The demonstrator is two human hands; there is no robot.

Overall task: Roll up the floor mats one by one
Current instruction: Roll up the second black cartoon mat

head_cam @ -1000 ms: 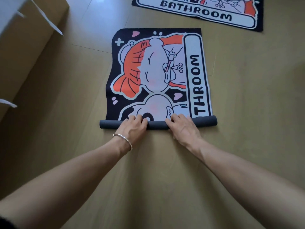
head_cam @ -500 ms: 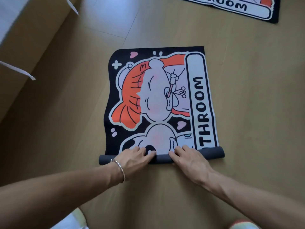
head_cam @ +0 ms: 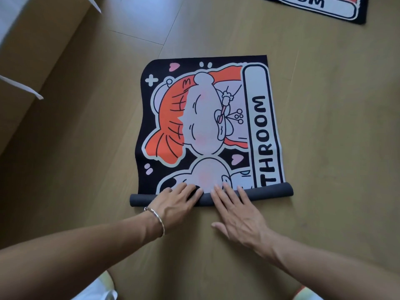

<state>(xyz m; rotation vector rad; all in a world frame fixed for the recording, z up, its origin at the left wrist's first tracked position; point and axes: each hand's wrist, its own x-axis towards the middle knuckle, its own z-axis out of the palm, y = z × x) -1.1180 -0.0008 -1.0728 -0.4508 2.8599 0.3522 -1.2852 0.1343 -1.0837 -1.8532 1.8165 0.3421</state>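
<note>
A black floor mat [head_cam: 205,118] with an orange-haired cartoon figure and the letters "THROOM" lies on the wooden floor. Its near end is wound into a dark grey roll [head_cam: 275,190] that runs left to right. My left hand [head_cam: 175,204], with a silver bracelet on the wrist, rests on top of the roll left of centre, fingers straight. My right hand [head_cam: 236,211] lies flat beside it, fingertips over the roll and on the printed face, thumb spread on the floor. A second mat [head_cam: 320,5] of the same kind lies flat at the top right, cut off by the frame.
A cardboard box [head_cam: 36,46] with white tape strips stands at the upper left. Bare wooden floor [head_cam: 335,126] surrounds the mat on the right and left. Light-coloured slippers show at the bottom edge, one [head_cam: 97,289] left and one [head_cam: 303,294] right.
The view has tipped down and closer, so the mat sits lower and larger. The fingers of both hands have straightened over the roll, and the right thumb has spread out onto the floor.
</note>
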